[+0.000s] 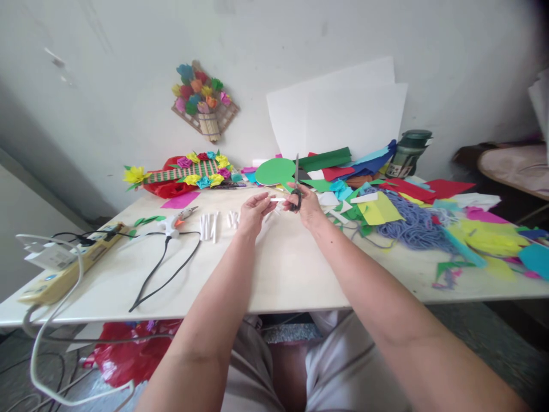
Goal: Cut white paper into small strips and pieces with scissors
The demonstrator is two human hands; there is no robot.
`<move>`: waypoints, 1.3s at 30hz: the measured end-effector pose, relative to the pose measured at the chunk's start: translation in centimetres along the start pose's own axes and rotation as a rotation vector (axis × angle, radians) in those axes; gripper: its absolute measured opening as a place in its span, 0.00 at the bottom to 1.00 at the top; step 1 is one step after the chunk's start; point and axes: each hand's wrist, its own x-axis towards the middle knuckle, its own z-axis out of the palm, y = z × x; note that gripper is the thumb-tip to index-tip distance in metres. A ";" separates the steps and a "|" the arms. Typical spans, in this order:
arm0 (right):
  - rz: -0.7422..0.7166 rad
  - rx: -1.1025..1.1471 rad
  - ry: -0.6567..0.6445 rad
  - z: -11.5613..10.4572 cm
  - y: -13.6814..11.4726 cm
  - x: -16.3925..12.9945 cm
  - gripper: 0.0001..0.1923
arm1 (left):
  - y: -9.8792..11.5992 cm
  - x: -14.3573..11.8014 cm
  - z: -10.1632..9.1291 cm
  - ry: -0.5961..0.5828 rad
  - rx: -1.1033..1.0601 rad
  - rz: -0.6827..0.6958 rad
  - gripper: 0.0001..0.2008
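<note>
My left hand (254, 213) pinches a thin white paper roll (278, 199) above the middle of the table. Fingers of my right hand (307, 206) are wrapped round the black handles of a pair of scissors (296, 171), whose blades point up and away from me. The roll's right end reaches close to my right fingertips; whether they touch it I cannot tell. Left of my left hand, several short white rolls (209, 228) lie side by side on the table (274, 274).
A glue gun (172, 223) with a looping black cord lies at left, near a power strip (72, 266). Coloured paper (381, 209), blue-purple yarn (418, 223) and a dark green bottle (409, 153) crowd the right. A green paper oval (275, 171) and flower-decorated craft (189, 174) stand at the back.
</note>
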 end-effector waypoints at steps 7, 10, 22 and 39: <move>-0.024 0.109 0.039 0.1 0.2 0.1 0.29 | -0.2 -0.3 0.5 0.003 -0.037 0.009 0.15; -0.050 0.127 0.004 0.1 0.3 0.0 0.30 | -0.3 -0.3 0.3 -0.014 -0.035 -0.037 0.14; 0.007 -0.058 0.096 -0.9 0.4 0.8 0.24 | 0.1 0.5 -0.8 0.021 0.024 0.045 0.15; -0.105 -0.264 -0.065 -0.8 0.8 0.9 0.25 | -0.2 0.7 -1.2 0.069 0.172 -0.015 0.16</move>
